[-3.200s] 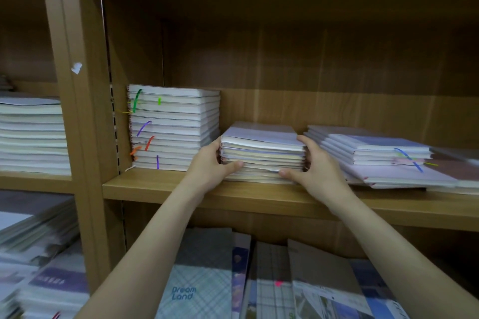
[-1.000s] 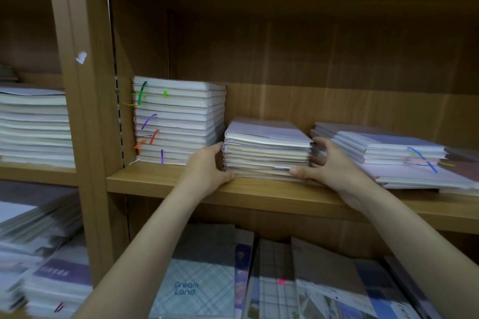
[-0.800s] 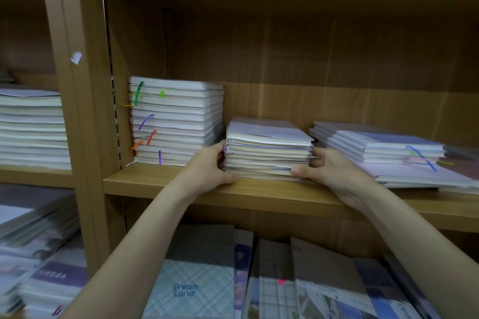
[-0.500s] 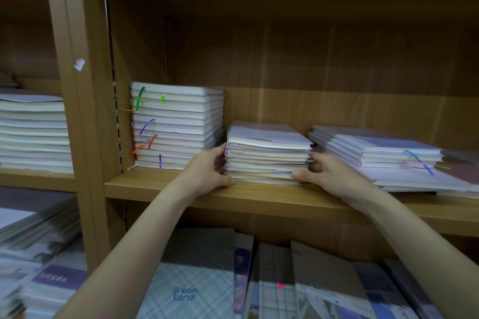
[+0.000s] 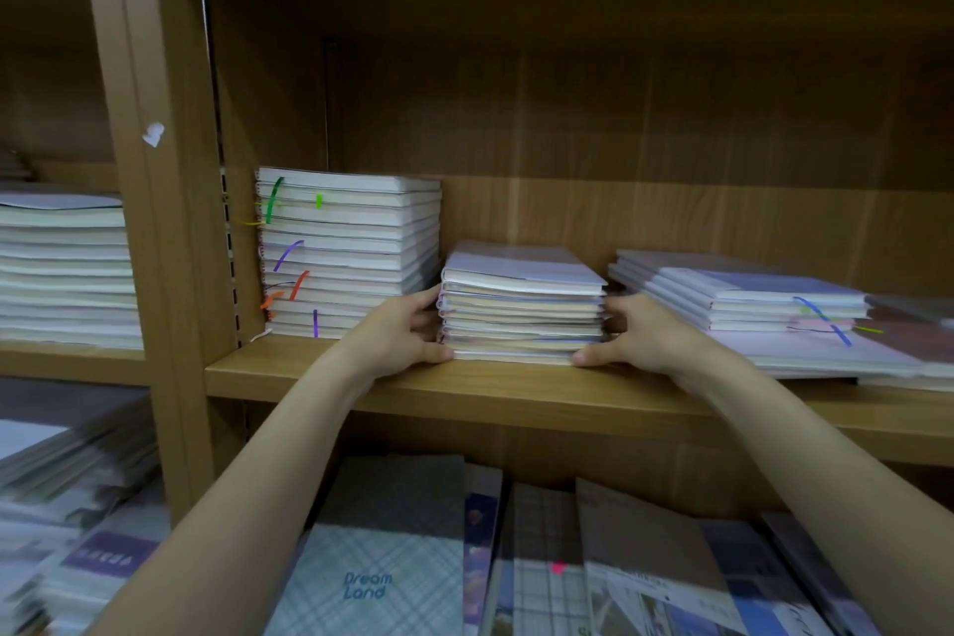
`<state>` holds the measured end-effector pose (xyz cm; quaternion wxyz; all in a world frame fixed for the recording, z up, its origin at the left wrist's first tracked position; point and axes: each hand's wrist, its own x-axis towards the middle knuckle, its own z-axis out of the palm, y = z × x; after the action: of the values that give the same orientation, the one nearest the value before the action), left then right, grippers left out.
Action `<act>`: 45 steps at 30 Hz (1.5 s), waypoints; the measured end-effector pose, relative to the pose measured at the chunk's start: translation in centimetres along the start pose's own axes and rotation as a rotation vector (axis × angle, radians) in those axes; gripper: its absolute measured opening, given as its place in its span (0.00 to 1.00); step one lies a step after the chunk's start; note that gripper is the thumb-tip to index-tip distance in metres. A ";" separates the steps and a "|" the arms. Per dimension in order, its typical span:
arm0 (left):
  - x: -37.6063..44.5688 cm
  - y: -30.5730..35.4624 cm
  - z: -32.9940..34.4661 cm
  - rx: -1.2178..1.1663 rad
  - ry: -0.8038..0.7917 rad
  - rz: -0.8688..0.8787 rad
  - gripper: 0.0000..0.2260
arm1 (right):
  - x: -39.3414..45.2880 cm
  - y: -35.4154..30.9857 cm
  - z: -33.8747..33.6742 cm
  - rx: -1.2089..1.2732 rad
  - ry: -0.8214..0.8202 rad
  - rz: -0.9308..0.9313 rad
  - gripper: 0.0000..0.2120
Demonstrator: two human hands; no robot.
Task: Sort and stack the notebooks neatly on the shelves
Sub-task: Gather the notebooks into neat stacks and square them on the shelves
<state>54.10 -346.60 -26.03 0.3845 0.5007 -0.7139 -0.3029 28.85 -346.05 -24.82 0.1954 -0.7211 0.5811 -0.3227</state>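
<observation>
A middle stack of notebooks (image 5: 521, 310) with pale lilac covers lies on the wooden shelf (image 5: 516, 393). My left hand (image 5: 397, 341) holds its left side, fingers along the spines and thumb at the bottom front corner. My right hand (image 5: 650, 341) holds its right side the same way, thumb at the lower front edge and fingers hidden behind the stack. A taller white spiral-bound stack (image 5: 351, 253) with coloured ribbon markers stands just to the left. A lower, stepped stack (image 5: 748, 305) spreads out to the right.
A wooden upright (image 5: 155, 222) separates this bay from a left bay holding another tall stack (image 5: 62, 269). Below the shelf, several notebooks lie face up, one checked cover reading "Dream Land" (image 5: 382, 558). More piles sit at the lower left (image 5: 77, 506).
Both hands have stayed on either side of the middle stack, sliding a little lower. The stack's edges look more even than 3.2 s ago.
</observation>
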 end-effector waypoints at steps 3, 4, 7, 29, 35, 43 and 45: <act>0.0 -0.1 -0.1 -0.003 0.011 0.012 0.32 | 0.0 -0.1 0.1 -0.021 0.014 -0.020 0.32; 0.1 -0.2 -0.1 -0.008 0.010 0.015 0.32 | 0.0 -0.1 0.0 -0.002 0.021 -0.015 0.37; 0.4 0.0 0.0 0.011 0.014 0.023 0.30 | -0.4 -0.7 -0.1 0.248 -0.013 0.037 0.63; -0.6 2.1 2.2 -0.233 0.089 0.117 0.46 | -0.7 -1.2 1.4 0.572 0.189 -0.095 0.47; -0.4 3.1 3.7 -0.193 0.163 0.156 0.36 | -0.4 -0.3 1.2 0.512 0.276 -0.074 0.19; 0.3 2.1 3.5 -0.190 0.220 0.158 0.30 | 0.7 -0.9 1.5 0.545 0.282 -0.008 0.29; 0.4 1.6 3.0 -0.213 0.178 0.122 0.31 | 0.8 -1.1 1.4 0.516 0.263 -0.005 0.33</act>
<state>50.65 -346.33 -26.17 0.5147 0.4377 -0.6700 -0.3074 30.68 -346.67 -24.86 0.2946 -0.6010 0.4986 -0.5509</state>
